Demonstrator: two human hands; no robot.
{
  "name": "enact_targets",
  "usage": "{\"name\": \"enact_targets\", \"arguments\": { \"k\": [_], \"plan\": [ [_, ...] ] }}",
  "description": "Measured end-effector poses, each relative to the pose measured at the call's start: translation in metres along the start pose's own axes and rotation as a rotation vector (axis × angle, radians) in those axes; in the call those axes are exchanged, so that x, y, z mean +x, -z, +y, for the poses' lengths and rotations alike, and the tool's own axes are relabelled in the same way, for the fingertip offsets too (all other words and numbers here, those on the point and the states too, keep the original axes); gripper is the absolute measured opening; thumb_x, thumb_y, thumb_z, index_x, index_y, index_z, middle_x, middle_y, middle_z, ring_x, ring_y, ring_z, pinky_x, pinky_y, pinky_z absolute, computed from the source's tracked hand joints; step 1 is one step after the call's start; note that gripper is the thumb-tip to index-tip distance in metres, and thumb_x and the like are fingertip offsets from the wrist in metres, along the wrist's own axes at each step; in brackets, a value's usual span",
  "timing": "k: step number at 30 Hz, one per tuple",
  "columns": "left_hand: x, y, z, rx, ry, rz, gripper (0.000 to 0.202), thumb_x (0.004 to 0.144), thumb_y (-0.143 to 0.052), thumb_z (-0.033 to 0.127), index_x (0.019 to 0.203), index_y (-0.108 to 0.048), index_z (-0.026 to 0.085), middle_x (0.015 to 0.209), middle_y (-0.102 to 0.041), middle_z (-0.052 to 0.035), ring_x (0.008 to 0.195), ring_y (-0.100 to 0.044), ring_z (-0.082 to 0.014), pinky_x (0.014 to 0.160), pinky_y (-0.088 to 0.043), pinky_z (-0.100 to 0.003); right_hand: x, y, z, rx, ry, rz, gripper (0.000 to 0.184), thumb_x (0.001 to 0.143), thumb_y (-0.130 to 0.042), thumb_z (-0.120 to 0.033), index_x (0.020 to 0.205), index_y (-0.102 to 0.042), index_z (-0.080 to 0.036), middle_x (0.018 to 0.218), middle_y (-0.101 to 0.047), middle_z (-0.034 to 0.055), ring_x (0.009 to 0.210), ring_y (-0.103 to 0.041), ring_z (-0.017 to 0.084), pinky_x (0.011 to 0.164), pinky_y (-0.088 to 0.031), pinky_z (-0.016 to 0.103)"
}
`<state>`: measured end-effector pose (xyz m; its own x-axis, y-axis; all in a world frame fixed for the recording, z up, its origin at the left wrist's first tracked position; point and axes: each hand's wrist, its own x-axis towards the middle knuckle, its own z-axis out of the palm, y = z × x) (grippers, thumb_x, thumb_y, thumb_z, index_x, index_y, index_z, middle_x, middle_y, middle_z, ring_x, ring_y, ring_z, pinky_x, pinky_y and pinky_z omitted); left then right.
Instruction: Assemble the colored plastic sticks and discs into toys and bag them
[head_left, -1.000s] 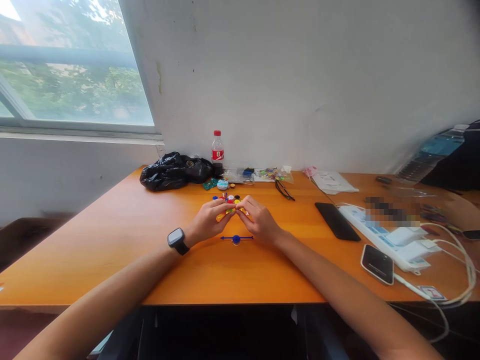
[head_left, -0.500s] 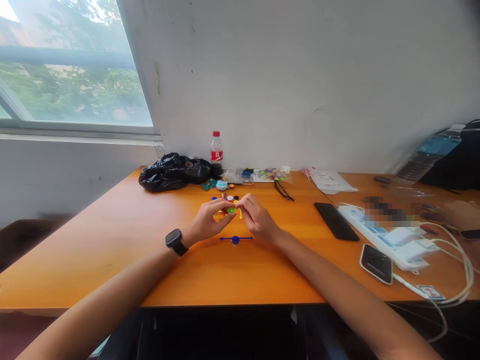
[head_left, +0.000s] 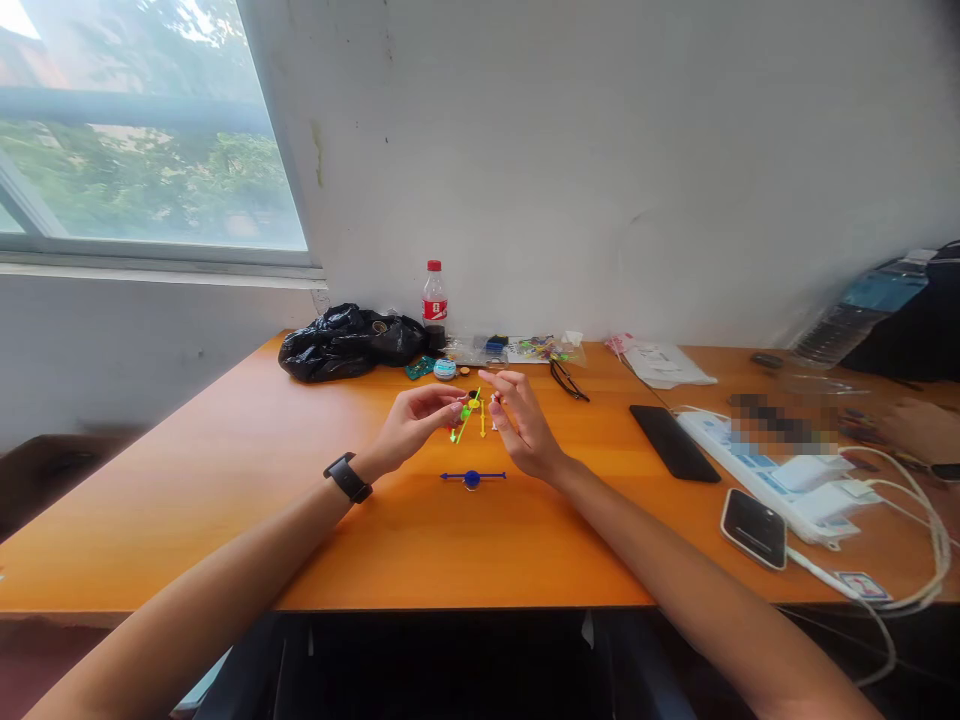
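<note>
Left fingers [head_left: 427, 396] and right fingers [head_left: 515, 386] curl above an orange table [head_left: 195, 480], grip unclear; grey wall [head_left: 525, 180] behind, window [head_left: 150, 180] at left.

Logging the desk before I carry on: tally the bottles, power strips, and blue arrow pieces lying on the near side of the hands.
Bottles: 2 (red-capped bottle, tilted bottle)
Power strip: 1
Blue arrow piece: 1
Total: 4

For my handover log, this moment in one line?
left hand: by green arrow; right hand: by yellow arrow; grasps: unclear; blue arrow: on table
</note>
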<state>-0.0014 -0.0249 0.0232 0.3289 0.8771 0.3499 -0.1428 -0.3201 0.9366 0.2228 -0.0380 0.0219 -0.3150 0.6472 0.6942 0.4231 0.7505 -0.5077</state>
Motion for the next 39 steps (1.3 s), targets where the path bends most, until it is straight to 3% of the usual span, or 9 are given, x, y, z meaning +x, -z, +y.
{"name": "enact_targets", "arguments": {
  "k": [3, 5, 7, 9, 15, 26, 30, 36, 39],
  "plan": [
    [0.0, -0.001, 0.003, 0.024, -0.011, 0.046, 0.037, 0.087, -0.083, 0.044, 0.108, -0.079, 0.013, 0.101, -0.08, -0.012, 0.082, -0.074, -0.0197, 0.075, -0.061, -0.032, 0.0, 0.001, -0.001, 0.067, -0.061, -0.001, 0.039, 0.109, -0.042, -0.048, 0.135, -0.062, -0.028, 0.118, -0.053, 0.0095, 0.098, -0.055, 0.023, 0.093, -0.054, 0.043],
    [0.0, -0.001, 0.006, 0.036, -0.037, 0.068, 0.036, 0.087, -0.083, 0.044, 0.104, -0.079, 0.013, 0.093, -0.08, -0.0106, 0.077, -0.073, -0.0189, 0.071, -0.061, -0.031, 0.002, 0.002, -0.001, 0.176, -0.126, -0.084, 0.049, 0.109, -0.037, -0.056, 0.094, -0.07, -0.023, 0.105, -0.053, 0.0079, 0.089, -0.053, 0.021, 0.083, -0.054, 0.038],
    [0.0, 0.0, 0.008, 0.035, -0.054, 0.089, 0.034, 0.086, -0.083, 0.044, 0.1, -0.078, 0.013, 0.087, -0.079, -0.0088, 0.074, -0.072, -0.0179, 0.068, -0.059, -0.029, 0.003, 0.003, 0.0, 0.291, -0.19, -0.136, 0.067, 0.109, -0.031, -0.06, 0.059, -0.052, -0.02, 0.091, -0.05, 0.0066, 0.078, -0.049, 0.019, 0.074, -0.05, 0.036],
    [0.001, 0.002, 0.009, 0.02, -0.044, 0.096, 0.033, 0.085, -0.085, 0.043, 0.095, -0.076, 0.013, 0.082, -0.078, -0.0072, 0.071, -0.072, -0.0172, 0.067, -0.059, -0.028, 0.004, 0.004, 0.002, 0.36, -0.219, -0.098, 0.074, 0.109, -0.028, -0.063, 0.05, -0.038, -0.02, 0.083, -0.046, 0.0059, 0.074, -0.046, 0.018, 0.072, -0.047, 0.036],
    [-0.001, 0.007, 0.0, 0.023, 0.064, -0.037, 0.035, 0.081, -0.088, 0.039, 0.077, -0.065, 0.013, 0.068, -0.073, -0.0053, 0.062, -0.071, -0.0157, 0.064, -0.06, -0.028, 0.004, 0.004, 0.013, 0.367, -0.256, -0.001, 0.073, 0.108, -0.031, -0.067, 0.055, -0.052, -0.021, 0.075, -0.05, 0.0053, 0.075, -0.051, 0.02, 0.075, -0.045, 0.036],
    [-0.005, 0.011, -0.008, 0.03, 0.155, -0.173, 0.034, 0.081, -0.087, 0.037, 0.076, -0.063, 0.013, 0.06, -0.071, -0.0044, 0.053, -0.068, -0.0146, 0.056, -0.056, -0.023, 0.004, 0.001, 0.015, 0.362, -0.242, 0.015, 0.07, 0.108, -0.036, -0.064, 0.055, -0.054, -0.022, 0.072, -0.053, 0.0051, 0.073, -0.052, 0.02, 0.073, -0.044, 0.036],
    [-0.005, 0.01, -0.007, 0.015, 0.137, -0.171, 0.032, 0.081, -0.086, 0.035, 0.076, -0.064, 0.014, 0.061, -0.071, -0.0042, 0.053, -0.068, -0.0151, 0.056, -0.056, -0.025, 0.004, 0.001, 0.014, 0.351, -0.252, 0.011, 0.071, 0.107, -0.035, -0.066, 0.055, -0.054, -0.022, 0.069, -0.054, 0.0053, 0.073, -0.053, 0.02, 0.072, -0.044, 0.036],
    [-0.002, 0.013, -0.005, -0.035, 0.036, -0.017, 0.029, 0.082, -0.083, 0.035, 0.078, -0.064, 0.014, 0.062, -0.07, -0.0034, 0.056, -0.069, -0.0157, 0.056, -0.056, -0.025, 0.003, 0.001, 0.015, 0.351, -0.261, 0.011, 0.07, 0.107, -0.037, -0.066, 0.056, -0.055, -0.022, 0.07, -0.055, 0.0054, 0.073, -0.053, 0.02, 0.07, -0.044, 0.035],
    [-0.001, 0.013, -0.007, -0.057, 0.028, 0.006, 0.028, 0.082, -0.083, 0.035, 0.079, -0.064, 0.014, 0.063, -0.07, -0.0033, 0.056, -0.069, -0.0158, 0.056, -0.055, -0.026, 0.002, 0.0, 0.017, 0.364, -0.25, -0.001, 0.067, 0.108, -0.038, -0.063, 0.059, -0.058, -0.021, 0.071, -0.055, 0.0047, 0.072, -0.052, 0.019, 0.07, -0.043, 0.034]
  ]
}}
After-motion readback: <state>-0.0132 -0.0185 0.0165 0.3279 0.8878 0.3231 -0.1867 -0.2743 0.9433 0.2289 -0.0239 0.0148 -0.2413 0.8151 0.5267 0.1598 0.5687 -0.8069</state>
